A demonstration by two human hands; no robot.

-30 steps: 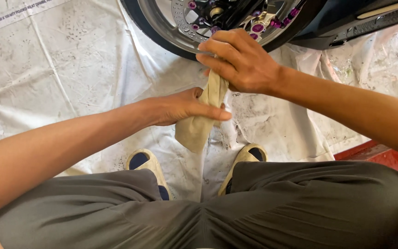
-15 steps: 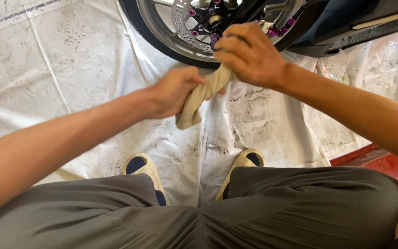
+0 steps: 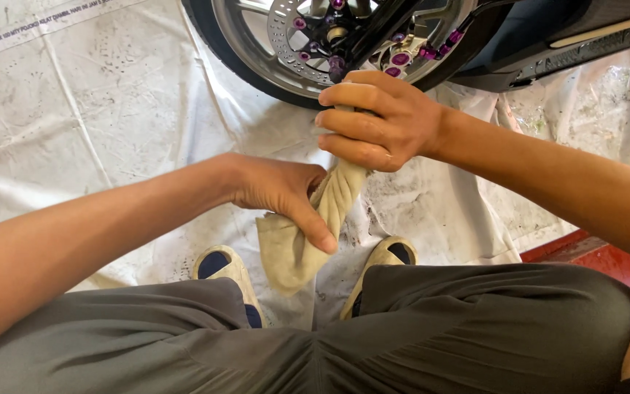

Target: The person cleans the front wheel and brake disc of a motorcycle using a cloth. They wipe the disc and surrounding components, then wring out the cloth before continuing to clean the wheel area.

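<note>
The right hand point(image 3: 384, 120) is clenched in a full fist around the upper end of a beige cloth point(image 3: 315, 226). All its fingers wrap the cloth tightly, and the knuckles point to the left. The left hand point(image 3: 282, 191) grasps the same cloth lower down; its thumb presses across the front of the cloth and the fingers are closed behind it. Between the two hands the cloth is twisted into a tight rope with spiral folds. Below the left hand its loose end hangs down over the white floor sheet point(image 3: 74, 117), between the two shoes point(image 3: 227, 273). The right hand is just in front of the motorcycle wheel point(image 3: 271, 51).
</note>
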